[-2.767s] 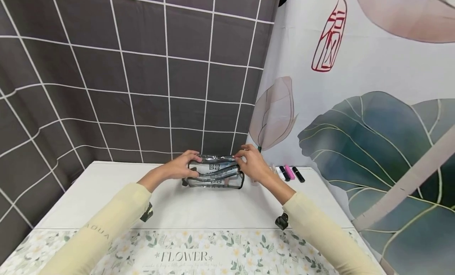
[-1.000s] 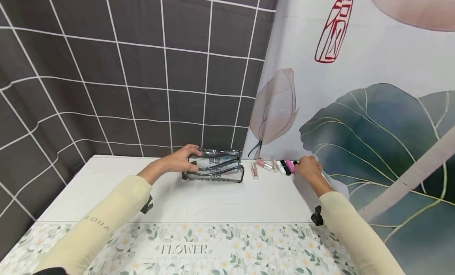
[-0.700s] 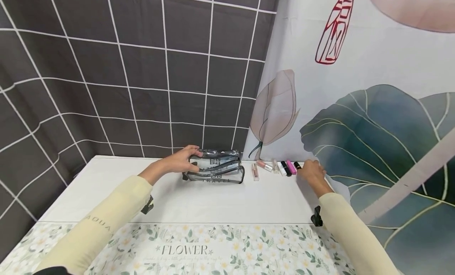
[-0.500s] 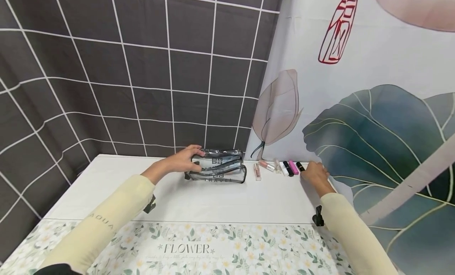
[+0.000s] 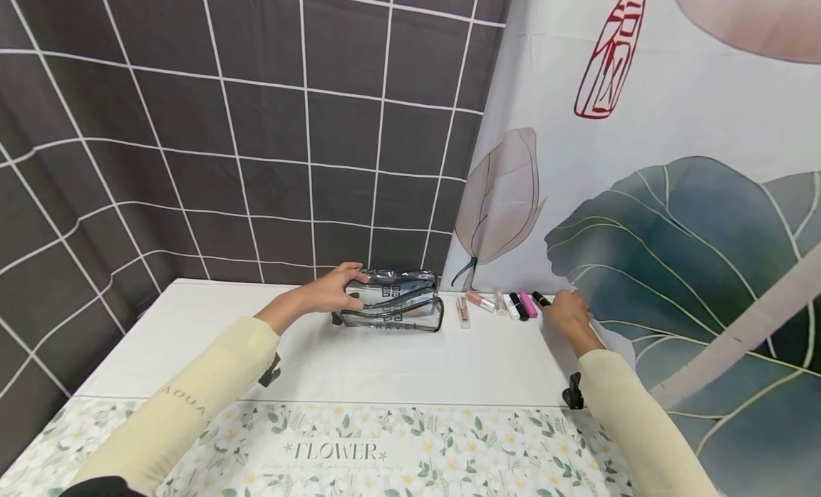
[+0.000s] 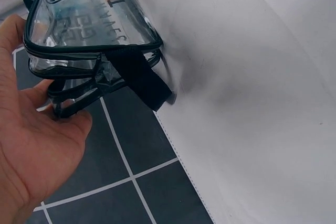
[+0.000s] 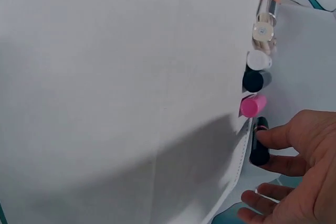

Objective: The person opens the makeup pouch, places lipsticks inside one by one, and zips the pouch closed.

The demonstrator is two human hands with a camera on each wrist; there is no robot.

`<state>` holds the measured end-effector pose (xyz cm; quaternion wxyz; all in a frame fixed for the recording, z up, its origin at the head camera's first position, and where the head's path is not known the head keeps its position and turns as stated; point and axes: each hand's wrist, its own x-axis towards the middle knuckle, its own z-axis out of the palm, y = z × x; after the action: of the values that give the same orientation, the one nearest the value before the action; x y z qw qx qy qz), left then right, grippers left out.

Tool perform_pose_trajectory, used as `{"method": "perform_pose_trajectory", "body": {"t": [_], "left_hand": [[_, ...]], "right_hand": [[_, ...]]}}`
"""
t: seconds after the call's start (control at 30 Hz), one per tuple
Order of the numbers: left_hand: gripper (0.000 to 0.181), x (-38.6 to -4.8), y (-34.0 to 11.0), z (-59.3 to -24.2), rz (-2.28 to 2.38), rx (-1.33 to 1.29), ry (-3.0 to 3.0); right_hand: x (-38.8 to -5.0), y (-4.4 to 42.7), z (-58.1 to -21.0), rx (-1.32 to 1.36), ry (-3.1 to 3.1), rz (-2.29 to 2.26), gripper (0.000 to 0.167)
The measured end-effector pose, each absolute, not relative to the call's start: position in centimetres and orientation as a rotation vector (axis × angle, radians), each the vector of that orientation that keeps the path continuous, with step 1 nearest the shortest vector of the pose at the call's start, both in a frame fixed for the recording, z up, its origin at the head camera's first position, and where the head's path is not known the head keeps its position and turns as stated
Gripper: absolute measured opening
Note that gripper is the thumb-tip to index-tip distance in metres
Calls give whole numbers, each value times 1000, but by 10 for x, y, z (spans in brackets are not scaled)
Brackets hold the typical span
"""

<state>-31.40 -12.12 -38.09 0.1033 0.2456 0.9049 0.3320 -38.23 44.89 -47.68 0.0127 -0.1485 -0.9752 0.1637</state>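
A clear bag with black trim lies at the table's back edge. My left hand grips its left end, thumb on the near side and fingers on the far side; the left wrist view shows the hand round the bag beside a black strap. At the table's back right corner my right hand pinches a black tube. In the right wrist view, thumb and forefinger of the hand hold this tube, the other fingers bent below.
Left of the black tube lie a pink tube, a black-and-white tube, a clear tube and two pinkish tubes. A grey gridded cloth hangs behind the white table. A floral strip runs along the front.
My right hand has moved from the bag's right end to the black tube at the back right. My left hand has stayed on the bag. The view has shifted slightly.
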Motion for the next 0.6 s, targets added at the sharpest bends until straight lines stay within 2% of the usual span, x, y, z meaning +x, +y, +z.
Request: {"method": "perform_pose_trajectory", "body": {"t": [0.17,0.3,0.5,0.6], "left_hand": [[75,-313,-121,-378,963,722,2666],[75,-312,-121,-378,971,719,2674],[76,-311,-122,-378,964,714,2682],[75,-311,-121,-378,964,722,2679]], "right_hand": [[-340,405,-429,-486,-2983,544,36],[-324,386,-405,-437,-2966,516,33],[-331,386,-409,-324,-2963,538,34],[-347,399,-430,-229,-2881,547,32]]}}
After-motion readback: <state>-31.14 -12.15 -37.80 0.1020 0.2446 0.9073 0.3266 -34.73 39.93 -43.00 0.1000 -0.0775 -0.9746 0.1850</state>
